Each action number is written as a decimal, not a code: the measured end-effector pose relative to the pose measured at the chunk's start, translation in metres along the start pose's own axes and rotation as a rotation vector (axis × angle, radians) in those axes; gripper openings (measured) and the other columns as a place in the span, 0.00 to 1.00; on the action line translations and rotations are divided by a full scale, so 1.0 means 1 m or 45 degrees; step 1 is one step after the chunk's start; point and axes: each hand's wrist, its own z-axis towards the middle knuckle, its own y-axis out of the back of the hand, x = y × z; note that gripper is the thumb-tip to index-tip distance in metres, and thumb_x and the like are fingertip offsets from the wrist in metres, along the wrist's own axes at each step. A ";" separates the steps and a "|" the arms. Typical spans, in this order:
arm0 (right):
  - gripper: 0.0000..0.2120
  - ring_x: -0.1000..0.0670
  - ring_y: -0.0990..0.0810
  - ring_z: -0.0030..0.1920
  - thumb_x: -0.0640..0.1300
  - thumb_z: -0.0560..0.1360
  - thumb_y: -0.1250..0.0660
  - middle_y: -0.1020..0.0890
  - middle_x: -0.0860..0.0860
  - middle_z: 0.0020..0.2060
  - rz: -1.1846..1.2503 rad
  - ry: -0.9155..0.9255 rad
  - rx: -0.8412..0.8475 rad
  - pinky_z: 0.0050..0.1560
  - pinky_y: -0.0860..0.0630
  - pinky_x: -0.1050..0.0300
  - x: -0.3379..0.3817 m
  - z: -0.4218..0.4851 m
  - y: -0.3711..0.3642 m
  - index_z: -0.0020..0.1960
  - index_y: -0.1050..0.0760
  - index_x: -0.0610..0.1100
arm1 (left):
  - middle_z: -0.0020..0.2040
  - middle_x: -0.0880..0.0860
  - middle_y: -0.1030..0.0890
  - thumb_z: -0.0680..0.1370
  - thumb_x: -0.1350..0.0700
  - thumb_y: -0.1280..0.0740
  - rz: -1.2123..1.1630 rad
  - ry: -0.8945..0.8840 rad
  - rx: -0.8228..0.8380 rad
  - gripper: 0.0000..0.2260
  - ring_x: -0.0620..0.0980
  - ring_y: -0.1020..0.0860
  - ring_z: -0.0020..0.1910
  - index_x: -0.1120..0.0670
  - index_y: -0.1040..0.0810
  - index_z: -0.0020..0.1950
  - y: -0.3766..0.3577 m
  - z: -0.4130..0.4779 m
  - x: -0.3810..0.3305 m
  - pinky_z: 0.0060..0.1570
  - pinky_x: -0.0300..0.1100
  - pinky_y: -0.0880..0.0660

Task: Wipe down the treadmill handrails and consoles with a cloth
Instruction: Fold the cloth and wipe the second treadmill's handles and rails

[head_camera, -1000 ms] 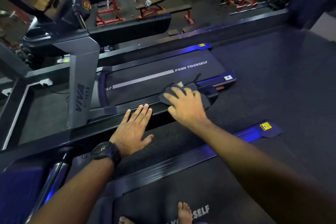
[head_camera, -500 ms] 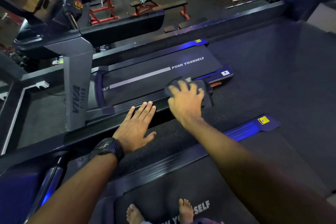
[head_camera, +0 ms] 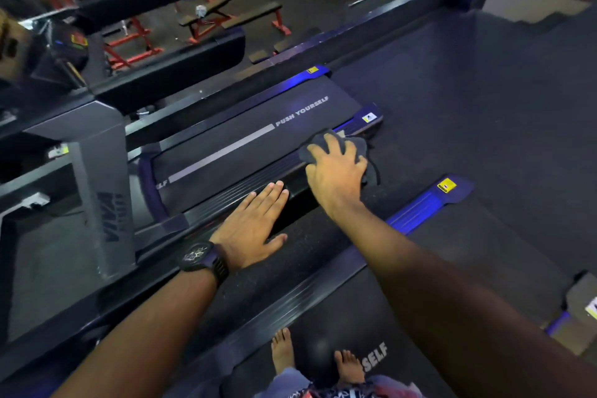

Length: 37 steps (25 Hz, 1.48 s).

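Note:
I stand on a treadmill beside its black padded handrail [head_camera: 310,236], which runs diagonally from lower left to centre. My right hand [head_camera: 336,171] lies with spread fingers on a dark grey cloth [head_camera: 363,147] and presses it onto the far end of that rail. The cloth bunches out around and beyond the fingertips. My left hand [head_camera: 252,226], with a black watch on its wrist, rests flat on the same rail just behind the right hand and holds nothing. This treadmill's console is out of view.
A neighbouring treadmill lies to the left, with a "PUSH YOURSELF" belt [head_camera: 258,139], a grey upright post [head_camera: 106,197], a padded handrail [head_camera: 168,74] and a console [head_camera: 48,52]. Red weight benches [head_camera: 226,19] stand behind it. My bare feet [head_camera: 284,352] are on the belt below.
My right hand has slid the cloth further along the handrail toward its far end. My left hand has stayed flat on the rail.

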 end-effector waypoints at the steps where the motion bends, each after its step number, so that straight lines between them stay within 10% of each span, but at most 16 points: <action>1: 0.21 0.39 0.40 0.74 0.50 0.78 0.39 0.37 0.51 0.77 -0.031 -0.008 0.015 0.70 0.41 0.33 0.003 -0.001 -0.003 0.71 0.29 0.55 | 0.78 0.51 0.65 0.81 0.39 0.46 0.007 -0.027 0.019 0.37 0.48 0.63 0.79 0.54 0.62 0.80 0.001 0.004 0.002 0.78 0.47 0.60; 4: 0.21 0.39 0.30 0.68 0.51 0.74 0.38 0.28 0.50 0.72 -0.121 0.256 -0.102 0.62 0.30 0.34 -0.004 -0.006 -0.006 0.66 0.23 0.55 | 0.79 0.53 0.63 0.75 0.35 0.58 0.049 -0.120 0.029 0.40 0.49 0.63 0.79 0.55 0.62 0.80 0.000 0.016 0.008 0.78 0.47 0.59; 12: 0.33 0.41 0.33 0.71 0.37 0.70 0.35 0.32 0.44 0.74 1.177 -0.771 -0.707 0.70 0.39 0.54 0.040 -0.047 -0.045 0.74 0.30 0.48 | 0.80 0.50 0.58 0.78 0.41 0.57 -0.213 -0.352 -0.002 0.33 0.44 0.60 0.79 0.54 0.55 0.81 0.005 0.040 0.023 0.78 0.42 0.58; 19: 0.35 0.48 0.37 0.77 0.34 0.75 0.37 0.37 0.47 0.78 1.690 -1.254 -0.565 0.77 0.43 0.55 0.041 -0.041 -0.053 0.79 0.39 0.54 | 0.80 0.49 0.56 0.79 0.41 0.57 -0.325 -0.442 0.006 0.31 0.41 0.61 0.78 0.53 0.54 0.79 0.006 0.049 0.026 0.76 0.36 0.61; 25: 0.30 0.61 0.46 0.76 0.41 0.81 0.38 0.42 0.54 0.78 1.609 -0.812 -0.604 0.71 0.51 0.74 0.045 -0.059 -0.060 0.80 0.43 0.51 | 0.80 0.47 0.55 0.79 0.40 0.57 -0.359 -0.398 0.002 0.31 0.35 0.62 0.77 0.51 0.54 0.79 0.009 0.049 0.024 0.75 0.33 0.61; 28: 0.28 0.51 0.41 0.78 0.46 0.83 0.41 0.39 0.50 0.79 1.783 -1.140 -0.424 0.77 0.45 0.58 0.036 -0.051 -0.080 0.81 0.46 0.51 | 0.80 0.47 0.55 0.79 0.41 0.55 -0.347 -0.386 -0.012 0.31 0.39 0.59 0.78 0.51 0.54 0.79 0.008 0.049 0.021 0.75 0.32 0.60; 33: 0.33 0.60 0.48 0.75 0.40 0.81 0.36 0.46 0.56 0.76 1.683 -0.770 -0.508 0.66 0.54 0.80 0.069 -0.082 -0.069 0.81 0.49 0.48 | 0.80 0.47 0.51 0.81 0.44 0.50 -0.446 -0.332 -0.040 0.29 0.38 0.56 0.78 0.54 0.48 0.80 0.007 0.042 0.021 0.74 0.30 0.59; 37: 0.33 0.49 0.43 0.79 0.43 0.83 0.38 0.43 0.45 0.80 1.816 -1.138 -0.343 0.70 0.49 0.71 0.063 -0.077 -0.081 0.82 0.50 0.47 | 0.80 0.46 0.50 0.79 0.42 0.51 -0.460 -0.315 -0.044 0.30 0.36 0.56 0.78 0.53 0.49 0.80 0.002 0.031 0.027 0.74 0.30 0.58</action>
